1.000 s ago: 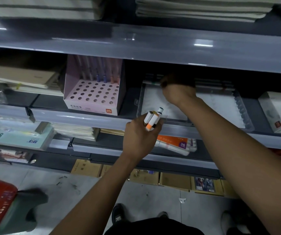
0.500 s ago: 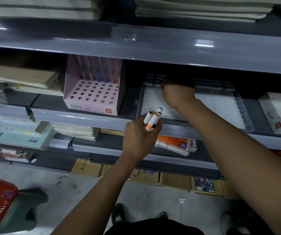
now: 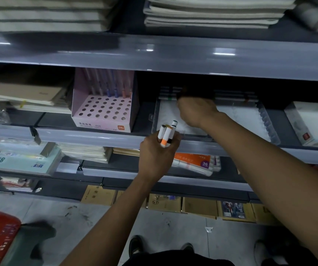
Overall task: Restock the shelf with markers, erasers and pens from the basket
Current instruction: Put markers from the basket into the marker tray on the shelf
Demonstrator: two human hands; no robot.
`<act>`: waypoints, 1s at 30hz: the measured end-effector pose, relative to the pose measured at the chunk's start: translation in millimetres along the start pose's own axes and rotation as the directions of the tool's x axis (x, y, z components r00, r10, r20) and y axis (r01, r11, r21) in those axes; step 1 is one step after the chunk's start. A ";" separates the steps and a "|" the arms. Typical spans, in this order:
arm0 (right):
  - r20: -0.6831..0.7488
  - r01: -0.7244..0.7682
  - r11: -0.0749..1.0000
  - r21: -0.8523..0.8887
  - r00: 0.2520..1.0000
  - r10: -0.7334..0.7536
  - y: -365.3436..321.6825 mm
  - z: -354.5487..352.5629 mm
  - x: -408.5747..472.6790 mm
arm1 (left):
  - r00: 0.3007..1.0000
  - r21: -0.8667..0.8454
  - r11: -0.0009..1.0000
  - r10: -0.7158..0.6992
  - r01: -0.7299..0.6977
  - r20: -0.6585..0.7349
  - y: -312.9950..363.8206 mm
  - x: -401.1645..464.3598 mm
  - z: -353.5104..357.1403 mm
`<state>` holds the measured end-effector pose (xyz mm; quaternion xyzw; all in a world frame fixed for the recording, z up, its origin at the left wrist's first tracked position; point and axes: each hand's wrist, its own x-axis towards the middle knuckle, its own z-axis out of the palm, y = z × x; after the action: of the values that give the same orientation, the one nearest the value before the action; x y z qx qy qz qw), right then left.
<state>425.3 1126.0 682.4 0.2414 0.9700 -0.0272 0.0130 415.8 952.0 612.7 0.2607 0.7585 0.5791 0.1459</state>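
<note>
Left hand (image 3: 157, 156) fingers curled round 3 markers (image 3: 166, 134), white w/ orange & black ends, just near the shelf edge (image 3: 89, 136). Right hand (image 3: 197, 110) reaches far into clear tray (image 3: 267, 121); fingers in dark, can't tell.

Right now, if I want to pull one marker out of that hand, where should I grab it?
Probably pinch the white upper barrel of a marker from above. The left hand wraps the lower ends, so only the tops stick up, tilted toward the clear tray.
</note>
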 end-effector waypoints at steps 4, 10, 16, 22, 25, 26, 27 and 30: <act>-0.073 -0.008 0.988 0.151 0.997 0.019 6.2 2.8 -12.2 | 0.988 -0.254 0.956 -0.128 0.145 0.082 4.8 -1.3 -6.4; -0.289 0.135 0.821 0.555 0.957 0.038 -8.4 5.1 -45.2 | 0.922 -0.647 0.667 -0.180 0.370 0.342 6.5 0.7 -19.0; -0.079 0.109 0.514 0.851 0.994 -0.081 -26.7 -2.0 -73.1 | 0.887 -0.645 0.650 -0.100 0.402 0.451 9.9 -2.4 -27.8; 0.036 0.012 0.409 0.913 0.993 -0.110 -22.9 -6.1 -73.9 | 0.867 -0.592 0.698 -0.085 0.403 0.490 13.4 -7.6 -33.7; 0.049 -0.019 0.358 0.934 0.996 -0.074 -21.4 -7.7 -71.4 | 0.852 -0.603 0.676 -0.070 0.424 0.520 13.8 -8.8 -34.4; 0.045 -0.028 0.337 0.941 0.998 -0.043 -20.3 -8.1 -70.0 | 0.850 -0.605 0.671 -0.074 0.429 0.521 13.5 -9.0 -34.7; 0.048 -0.040 0.308 0.951 0.999 -0.018 -18.7 -8.8 -68.8 | 0.853 -0.605 0.670 -0.081 0.430 0.516 12.9 -9.0 -35.0; 0.062 -0.063 0.232 0.971 0.998 0.009 -16.1 -9.5 -66.3 | 0.864 -0.589 0.691 -0.103 0.419 0.493 10.3 -7.9 -35.8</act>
<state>476.2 1081.4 695.1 0.2191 0.7384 -0.6267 -0.1178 405.9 920.8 632.1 0.1943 0.4733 0.7166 0.4740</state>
